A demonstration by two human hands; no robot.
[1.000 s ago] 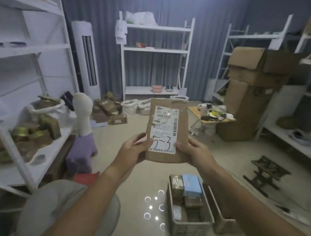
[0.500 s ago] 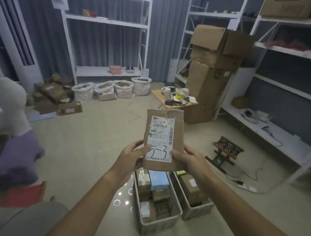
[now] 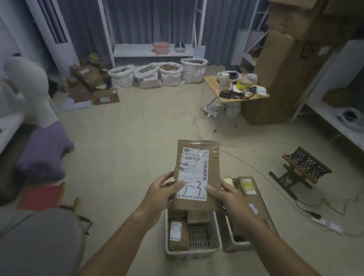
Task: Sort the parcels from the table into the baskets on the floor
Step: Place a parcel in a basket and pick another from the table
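Observation:
I hold a flat brown cardboard parcel (image 3: 197, 161) upright in front of me; its white shipping label carries a handwritten "5-3". My left hand (image 3: 161, 193) grips its lower left edge, thumb on the label. My right hand (image 3: 226, 197) grips the lower right edge. Directly below the parcel two white plastic baskets stand side by side on the floor. The left basket (image 3: 190, 253) holds several brown parcels. The right basket (image 3: 236, 246) is partly hidden by my right forearm, with a long brown box (image 3: 253, 196) lying in it.
A grey round seat (image 3: 22, 242) is at lower left, a purple cushion (image 3: 44, 149) and white shelf beyond. A small wooden stool (image 3: 302, 167) and floor cables lie right. A folding table (image 3: 234, 91) with clutter, sacks (image 3: 156, 73) and tall cartons (image 3: 291, 59) stand farther back.
The view has tilted down and turned right; the parcel sits lower, over the baskets, which now appear closer. Both hands keep the same hold on it.

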